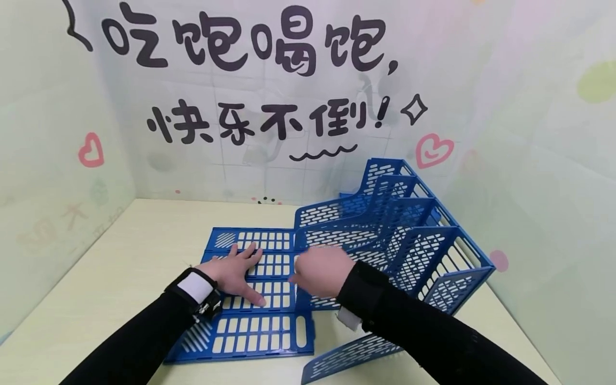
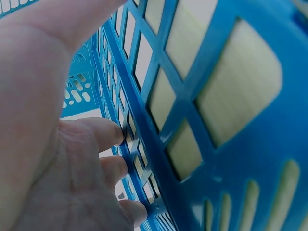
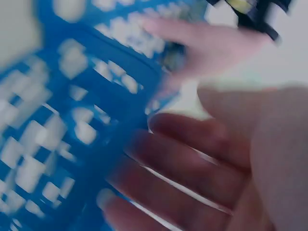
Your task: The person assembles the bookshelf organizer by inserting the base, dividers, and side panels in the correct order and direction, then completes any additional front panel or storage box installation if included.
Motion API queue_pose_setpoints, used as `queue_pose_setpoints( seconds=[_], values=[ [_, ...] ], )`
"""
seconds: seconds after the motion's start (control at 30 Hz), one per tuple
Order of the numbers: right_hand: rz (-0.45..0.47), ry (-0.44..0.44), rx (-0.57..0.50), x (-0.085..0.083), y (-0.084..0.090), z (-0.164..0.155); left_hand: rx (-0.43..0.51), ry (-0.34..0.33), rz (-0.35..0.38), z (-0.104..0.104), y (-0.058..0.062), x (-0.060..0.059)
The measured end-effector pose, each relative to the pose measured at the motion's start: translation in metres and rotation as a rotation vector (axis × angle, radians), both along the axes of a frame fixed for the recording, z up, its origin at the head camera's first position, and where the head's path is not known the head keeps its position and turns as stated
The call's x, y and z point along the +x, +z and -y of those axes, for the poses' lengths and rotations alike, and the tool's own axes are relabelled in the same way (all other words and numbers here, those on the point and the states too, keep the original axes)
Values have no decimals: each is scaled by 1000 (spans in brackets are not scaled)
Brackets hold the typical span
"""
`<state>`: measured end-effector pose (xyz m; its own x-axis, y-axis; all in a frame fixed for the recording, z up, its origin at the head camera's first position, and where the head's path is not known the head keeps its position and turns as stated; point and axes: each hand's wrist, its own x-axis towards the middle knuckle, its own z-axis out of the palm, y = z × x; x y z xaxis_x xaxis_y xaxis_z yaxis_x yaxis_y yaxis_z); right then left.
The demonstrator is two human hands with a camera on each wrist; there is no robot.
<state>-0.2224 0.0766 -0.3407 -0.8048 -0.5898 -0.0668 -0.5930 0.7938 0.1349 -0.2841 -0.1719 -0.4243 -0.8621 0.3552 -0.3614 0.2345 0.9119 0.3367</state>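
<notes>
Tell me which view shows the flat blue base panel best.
The head view: the whole flat base panel lies on the table with the left hand pressed on it. The left wrist view shows only close-up slots; the right wrist view is blurred grid.

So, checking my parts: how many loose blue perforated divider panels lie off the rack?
1: a loose divider panel lies on the table near the front edge, below the right forearm. Others may be hidden.

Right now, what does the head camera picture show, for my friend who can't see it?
A person's left hand lies flat on a blue slotted plastic panel on a pale table. Their blurred right hand is beside it, next to a blue file rack with several dividers.
</notes>
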Motion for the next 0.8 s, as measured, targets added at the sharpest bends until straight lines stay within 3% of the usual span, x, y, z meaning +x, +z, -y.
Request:
queue_pose_setpoints(
  seconds=[0.13, 0.27, 0.37, 0.47, 0.63, 0.8],
  values=[
    [-119, -78, 9, -7, 14, 11, -6, 1, -14, 1, 0, 0],
    [-85, -107, 110, -13, 11, 18, -4, 4, -5, 0, -1, 1],
    [-121, -104, 144, -18, 4, 18, -4, 0, -2, 0, -2, 3],
    [-169, -110, 138, -23, -1, 19, -5, 0, -6, 0, -2, 3],
    [-171, -161, 81, -27, -7, 22, -9, -5, -5, -1, -1, 3],
    [-171, -178, 107, -31, -12, 27, 2, 0, -2, -1, 0, 3]
  ],
)
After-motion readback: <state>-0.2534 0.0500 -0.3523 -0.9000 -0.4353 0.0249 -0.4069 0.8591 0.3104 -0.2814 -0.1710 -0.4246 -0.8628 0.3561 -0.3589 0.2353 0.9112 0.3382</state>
